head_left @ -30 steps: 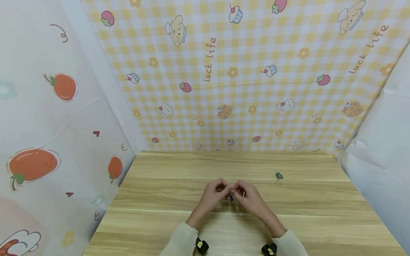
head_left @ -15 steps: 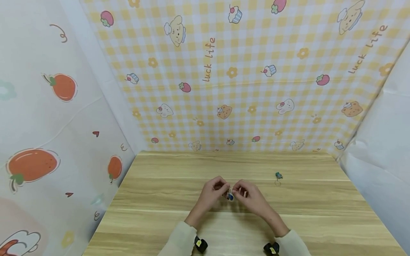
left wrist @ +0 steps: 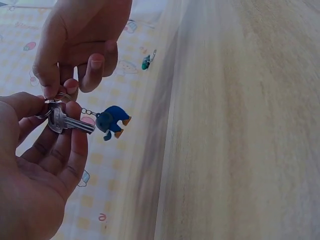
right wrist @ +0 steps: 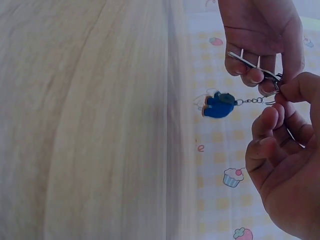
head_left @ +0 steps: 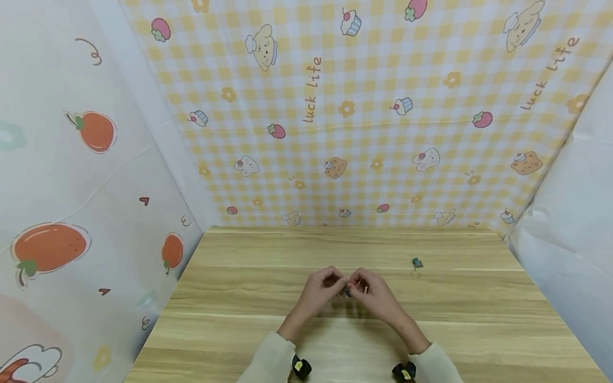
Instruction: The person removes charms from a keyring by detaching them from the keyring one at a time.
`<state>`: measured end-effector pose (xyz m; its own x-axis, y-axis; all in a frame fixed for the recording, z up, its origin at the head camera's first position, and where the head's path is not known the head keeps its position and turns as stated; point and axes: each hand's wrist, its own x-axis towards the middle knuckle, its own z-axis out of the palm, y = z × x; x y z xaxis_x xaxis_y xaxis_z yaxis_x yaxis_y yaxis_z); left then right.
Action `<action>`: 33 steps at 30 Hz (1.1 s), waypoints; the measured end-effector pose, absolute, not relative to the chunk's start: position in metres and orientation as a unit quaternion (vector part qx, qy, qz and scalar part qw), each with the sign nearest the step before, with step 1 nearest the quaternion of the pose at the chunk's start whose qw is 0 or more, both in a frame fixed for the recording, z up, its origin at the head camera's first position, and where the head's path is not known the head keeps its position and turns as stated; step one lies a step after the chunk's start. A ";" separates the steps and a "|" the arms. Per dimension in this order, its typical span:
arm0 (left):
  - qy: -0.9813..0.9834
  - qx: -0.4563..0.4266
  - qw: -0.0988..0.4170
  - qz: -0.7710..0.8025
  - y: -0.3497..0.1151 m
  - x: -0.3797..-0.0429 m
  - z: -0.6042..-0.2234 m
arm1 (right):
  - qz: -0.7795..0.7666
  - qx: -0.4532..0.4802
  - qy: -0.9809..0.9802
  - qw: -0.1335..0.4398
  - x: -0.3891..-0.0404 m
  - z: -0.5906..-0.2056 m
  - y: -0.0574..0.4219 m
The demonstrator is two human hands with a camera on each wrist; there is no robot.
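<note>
My left hand [head_left: 320, 287] and right hand [head_left: 372, 294] meet fingertip to fingertip above the wooden table. With thumb and fingers the left hand pinches a silver key [left wrist: 60, 119] by its bow, the blade sticking out across the fingers. My right hand pinches a metal split ring [left wrist: 62, 96] right at the key's bow. From that ring a short chain [right wrist: 251, 101] leads to a blue figure keychain charm [left wrist: 112, 121] with orange feet. Fingertips cover part of the ring, so I cannot tell whether the key is threaded on it.
A second keychain, a small green figure [head_left: 417, 263] with a ring, lies on the wooden table [head_left: 249, 298] farther back to the right. A yellow checked cloth [head_left: 306, 143] hangs behind the table. A printed white sheet [head_left: 110, 186] stands on the left.
Half a second ago the hands were slightly apart with the blue charm showing between them. They have since come together again, and the charm is mostly hidden in the head view.
</note>
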<state>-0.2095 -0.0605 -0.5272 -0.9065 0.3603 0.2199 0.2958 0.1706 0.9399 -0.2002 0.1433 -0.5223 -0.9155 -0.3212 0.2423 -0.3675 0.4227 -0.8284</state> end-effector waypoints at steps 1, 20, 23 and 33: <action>0.766 0.216 0.026 0.605 -0.061 -0.209 -0.527 | 0.499 0.204 -0.842 0.020 -0.200 -0.522 0.144; 0.773 0.190 0.017 0.605 -0.059 -0.211 -0.528 | 0.490 0.251 -0.833 0.056 -0.198 -0.521 0.150; 0.772 0.195 0.013 0.604 -0.059 -0.211 -0.527 | 0.480 0.237 -0.843 0.050 -0.200 -0.524 0.150; 0.777 0.214 0.009 0.592 -0.055 -0.210 -0.525 | 0.477 0.199 -0.856 0.026 -0.201 -0.521 0.148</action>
<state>-0.2098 -0.0550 -0.5250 -0.9080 0.3432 0.2401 0.3228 0.2079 0.9234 -0.2009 0.1483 -0.5213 -0.9193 -0.3162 0.2344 -0.3658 0.4661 -0.8056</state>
